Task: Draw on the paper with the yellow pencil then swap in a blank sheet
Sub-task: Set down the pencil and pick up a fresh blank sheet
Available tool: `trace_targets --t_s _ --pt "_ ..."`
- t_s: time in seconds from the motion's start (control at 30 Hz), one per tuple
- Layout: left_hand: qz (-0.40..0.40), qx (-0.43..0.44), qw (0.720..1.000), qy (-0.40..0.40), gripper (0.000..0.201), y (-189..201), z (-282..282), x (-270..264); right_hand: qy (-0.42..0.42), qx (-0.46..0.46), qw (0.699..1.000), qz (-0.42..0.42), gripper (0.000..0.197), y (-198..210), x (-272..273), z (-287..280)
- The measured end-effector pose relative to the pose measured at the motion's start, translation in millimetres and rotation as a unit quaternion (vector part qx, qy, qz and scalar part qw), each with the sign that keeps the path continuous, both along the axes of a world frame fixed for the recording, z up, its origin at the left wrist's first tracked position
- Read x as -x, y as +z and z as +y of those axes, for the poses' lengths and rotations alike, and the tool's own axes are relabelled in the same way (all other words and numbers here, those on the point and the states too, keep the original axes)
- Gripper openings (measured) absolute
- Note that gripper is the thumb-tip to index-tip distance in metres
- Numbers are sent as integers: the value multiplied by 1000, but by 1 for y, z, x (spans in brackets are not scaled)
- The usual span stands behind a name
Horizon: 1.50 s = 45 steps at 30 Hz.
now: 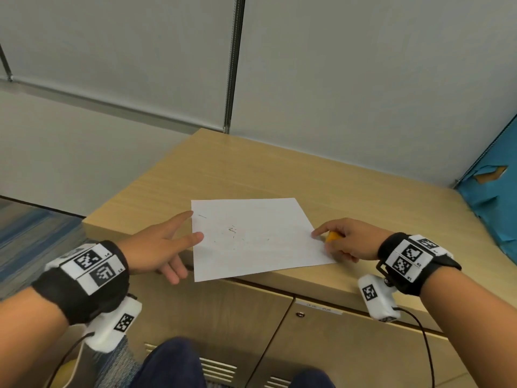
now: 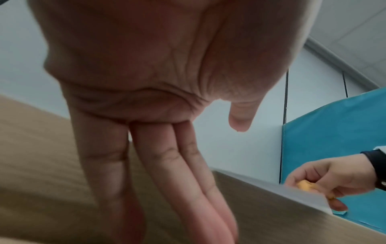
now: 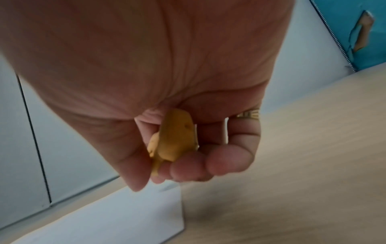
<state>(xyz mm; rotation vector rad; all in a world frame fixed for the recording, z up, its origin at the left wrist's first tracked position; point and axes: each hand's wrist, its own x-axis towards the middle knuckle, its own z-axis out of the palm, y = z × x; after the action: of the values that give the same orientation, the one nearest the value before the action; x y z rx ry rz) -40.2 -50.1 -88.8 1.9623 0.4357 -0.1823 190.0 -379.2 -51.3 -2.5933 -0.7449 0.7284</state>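
White marked paper sheet (image 1: 251,236) on wooden cabinet top (image 1: 223,175); drawing looks done (swap next). Left hand (image 1: 156,247) fingers straight at its edge; right hand (image 1: 347,239) curled round yellow pencil (image 1: 333,236).

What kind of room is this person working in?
Probably an office. The paper lies on a low wooden cabinet with a keyed lock on one door, roller blinds hang behind it, and patterned carpet covers the floor.
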Motion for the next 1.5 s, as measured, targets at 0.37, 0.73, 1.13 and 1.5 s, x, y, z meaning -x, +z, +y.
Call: trace_targets --t_s 0.37,0.73,1.13,1.5 --pt "-104 126 984 74 47 -18 -2 5 -137 20 988 -64 19 -6 -1 -37" --pt "-99 204 973 50 90 -27 38 56 -124 -73 981 132 43 -8 98 -12" --pt "-95 260 957 87 58 -45 90 160 -154 -389 711 565 54 -71 171 85" --pt "-51 223 947 224 40 -108 163 264 -88 -289 757 580 44 -136 227 207"
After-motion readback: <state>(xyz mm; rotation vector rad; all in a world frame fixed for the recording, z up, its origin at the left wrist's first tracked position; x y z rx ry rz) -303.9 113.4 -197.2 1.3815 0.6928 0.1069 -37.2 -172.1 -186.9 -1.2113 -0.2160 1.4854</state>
